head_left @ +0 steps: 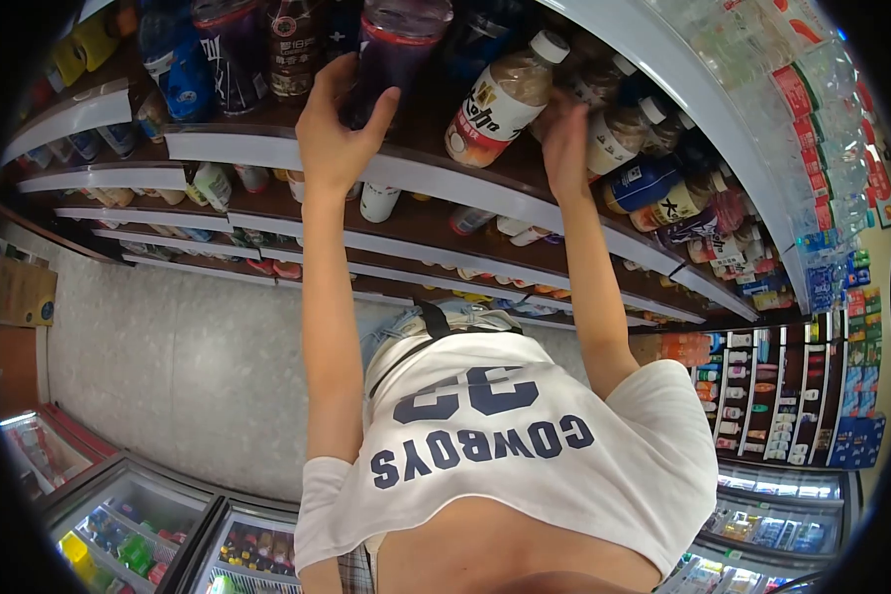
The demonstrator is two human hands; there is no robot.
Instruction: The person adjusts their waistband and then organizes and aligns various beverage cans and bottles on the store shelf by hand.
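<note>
My left hand is curled around the lower part of a dark purple bottle at the shelf front, thumb on its near side. My right hand is blurred beside a coffee bottle with a white cap and white label. Its fingers reach in between that bottle and the ones to the right, and I cannot tell whether they grip anything. Just right of this hand stands another white-capped bottle with a pale label.
More drinks line the same shelf, among them a blue bottle and a brown bottle. The white shelf edge runs below my hands, with lower stocked shelves under it. Clear bottles stand at the right. Glass-topped freezers are behind me.
</note>
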